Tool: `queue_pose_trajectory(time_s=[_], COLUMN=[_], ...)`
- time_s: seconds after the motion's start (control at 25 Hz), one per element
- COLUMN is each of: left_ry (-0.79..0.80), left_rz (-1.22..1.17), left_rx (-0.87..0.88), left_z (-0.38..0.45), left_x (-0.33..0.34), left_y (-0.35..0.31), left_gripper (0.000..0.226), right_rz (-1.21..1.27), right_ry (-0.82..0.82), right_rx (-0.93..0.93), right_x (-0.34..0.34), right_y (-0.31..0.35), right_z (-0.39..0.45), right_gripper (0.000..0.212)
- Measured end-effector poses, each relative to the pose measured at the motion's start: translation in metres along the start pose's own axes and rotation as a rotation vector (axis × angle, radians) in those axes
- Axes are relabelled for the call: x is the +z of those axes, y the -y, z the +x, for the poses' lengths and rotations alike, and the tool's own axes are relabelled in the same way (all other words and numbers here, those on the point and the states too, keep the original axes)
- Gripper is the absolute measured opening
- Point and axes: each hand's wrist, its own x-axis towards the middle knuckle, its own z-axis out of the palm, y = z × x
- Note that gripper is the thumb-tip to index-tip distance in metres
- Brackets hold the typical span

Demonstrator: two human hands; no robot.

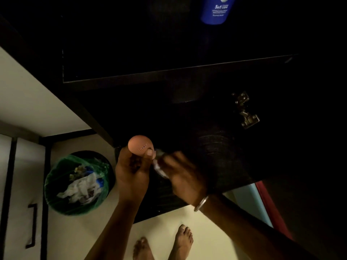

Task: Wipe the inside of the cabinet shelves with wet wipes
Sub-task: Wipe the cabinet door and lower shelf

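while the left hand (131, 171) grips a pink bottle (140, 146), the right hand (185, 175) holds a wet wipe (159, 168); dark shelves (169, 72) seemingly remain unwiped.

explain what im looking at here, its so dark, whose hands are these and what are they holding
There is one picture, taken by a wide camera worn on a person's head, looking down at their own hands. No machine is involved. The left hand holds a small pinkish rounded container. The right hand, with a metal bangle on its wrist, grips a crumpled white wet wipe beside that container; it is blurred, so it is probably moving. Behind the hands is a dark cabinet with a metal hinge, and a blue bottle stands on a shelf at the top. On the pale floor sits a bin with a green liner holding used wipes, and the person's bare feet show below.
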Motion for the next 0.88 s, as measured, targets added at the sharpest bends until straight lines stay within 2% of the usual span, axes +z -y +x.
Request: queue_pose_trajectory(time_s=[0.04,0.16,0.2,0.24,0.28,0.32,0.4,0.44,0.48,0.52,0.56,0.64,0.68,0.72,0.76,0.8,0.84,0.88], left_ry=[-0.004,0.001,0.002,0.004,0.01,0.012,0.005,0.004,0.001,-0.006,-0.009,0.004,0.014,0.018,0.012,-0.005,-0.024,-0.029], left_rz=[0.035,0.129,0.136,0.136,0.134,0.131,0.128,0.133,0.145,0.161,0.17,0.166,0.151,0.127,0.102,0.087,0.093,0.108], left_rx=[0.009,0.017,0.02,0.027,0.028,0.022,0.007,0.002,0.001,0.005,0.008,0.004,-0.001,-0.01,-0.018,-0.03,-0.041,-0.042], left_z=[0.0,0.001,0.001,0.002,0.003,0.004,0.004,0.003,0.002,0.001,0.001,0.001,0.001,0.001,-0.001,-0.004,-0.008,-0.013], left_x=[0.0,0.0,0.0,-0.001,-0.001,-0.001,-0.002,-0.001,-0.001,0.0,0.001,0.002,0.001,0.001,-0.001,-0.002,-0.004,-0.006], left_y=[-0.001,-0.003,-0.002,-0.001,0.0,0.002,0.001,0.0,-0.001,-0.002,-0.004,-0.004,-0.003,-0.001,0.002,0.004,0.004,0.003], left_gripper=[0.052,0.055,0.055,0.055,0.056,0.056,0.056,0.056,0.056,0.056,0.056,0.058,0.059,0.061,0.062,0.062,0.06,0.057], right_rz=[-0.029,-0.211,-0.197,-0.172,-0.208,-0.247,-0.246,-0.275,-0.383,-0.511,-0.52,-0.374,-0.29,-0.237,-0.223,-0.219,-0.21,-0.209], right_ry=[-0.039,0.012,-0.012,-0.017,-0.081,-0.071,-0.039,0.003,0.014,0.024,0.035,-0.034,-0.062,-0.11,-0.087,-0.011,0.059,0.085], right_rx=[0.111,0.691,0.792,0.816,0.727,0.59,0.118,-0.026,-0.041,0.059,0.281,0.646,0.713,0.69,0.549,0.331,0.149,0.047], right_x=[0.0,-0.012,-0.013,-0.008,0.006,0.021,0.029,0.025,0.017,0.01,0.003,-0.012,-0.013,-0.006,0.006,0.014,0.017,0.011], right_y=[-0.027,-0.109,-0.113,-0.101,-0.077,-0.048,-0.006,-0.013,-0.033,-0.063,-0.088,-0.105,-0.087,-0.057,-0.023,0.013,0.034,0.029], right_z=[-0.001,-0.006,-0.004,0.003,0.004,-0.002,-0.029,-0.042,-0.05,-0.057,-0.057,-0.039,-0.024,-0.01,-0.004,-0.009,-0.017,-0.026], right_gripper=[0.042,0.042,0.046,0.052,0.057,0.055,0.056,0.06,0.061,0.059,0.058,0.061,0.062,0.06,0.059,0.059,0.059,0.057])
